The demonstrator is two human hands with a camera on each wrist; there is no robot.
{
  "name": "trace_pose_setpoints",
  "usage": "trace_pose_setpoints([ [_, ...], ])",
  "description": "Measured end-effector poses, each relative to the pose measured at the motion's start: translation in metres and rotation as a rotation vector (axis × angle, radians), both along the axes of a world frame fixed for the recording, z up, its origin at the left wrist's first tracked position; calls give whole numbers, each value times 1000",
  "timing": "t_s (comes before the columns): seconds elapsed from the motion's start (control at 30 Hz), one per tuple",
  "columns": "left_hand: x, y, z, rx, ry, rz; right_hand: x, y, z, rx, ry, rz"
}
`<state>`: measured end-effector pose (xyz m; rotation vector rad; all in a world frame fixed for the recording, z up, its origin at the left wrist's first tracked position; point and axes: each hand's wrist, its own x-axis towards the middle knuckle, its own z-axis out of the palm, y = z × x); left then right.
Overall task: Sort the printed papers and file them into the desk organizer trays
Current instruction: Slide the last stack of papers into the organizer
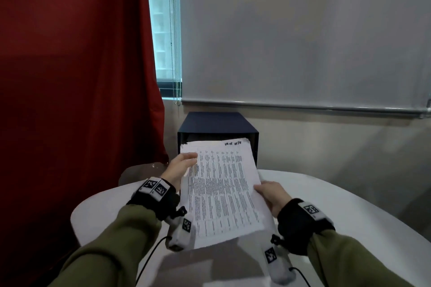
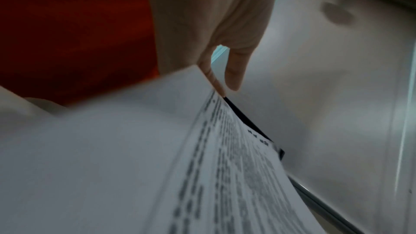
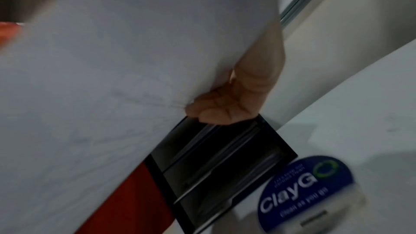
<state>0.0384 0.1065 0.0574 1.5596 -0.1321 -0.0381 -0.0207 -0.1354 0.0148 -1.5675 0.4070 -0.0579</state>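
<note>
Before the dark organizer [image 1: 218, 126], both hands grip the printed papers [image 1: 221, 189].

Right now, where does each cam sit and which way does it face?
Head: on the head, looking forward and down at the papers, organizer and table; left hand, right hand and sleeves show.
Left wrist: beneath the left hand, looking along its fingers at the papers' printed edge.
Right wrist: under the papers, looking at the right hand's fingers and organizer trays.
Shared: all three show papers.
</note>
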Motion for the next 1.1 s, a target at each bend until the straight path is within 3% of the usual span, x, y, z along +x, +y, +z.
trace_pose_setpoints([
  [0.2,-5,6,2,-117,112,-14,38,-8,32,-4,110,-8],
  [0.33,-7,17,0,-103,131,42,54,-12,44,-20,104,-47],
  [0.5,-15,20,7,34,247,-171,75,-17,62,-5,55,-67],
  [0.63,6,10,14,80,216,-39,66,-13,73,3,53,10],
  [0.77,30,-3,13,-65,201,76,49,-16,68,-115,198,178],
  [0.83,35,-9,12,-184,230,90,53,-16,66,-20,213,228],
  [1.0,50,-17,18,-441,236,36,75,-4,74,492,-44,-5],
  [1.1,61,-20,25,-499,198,8,84,5,80,542,-102,6],
])
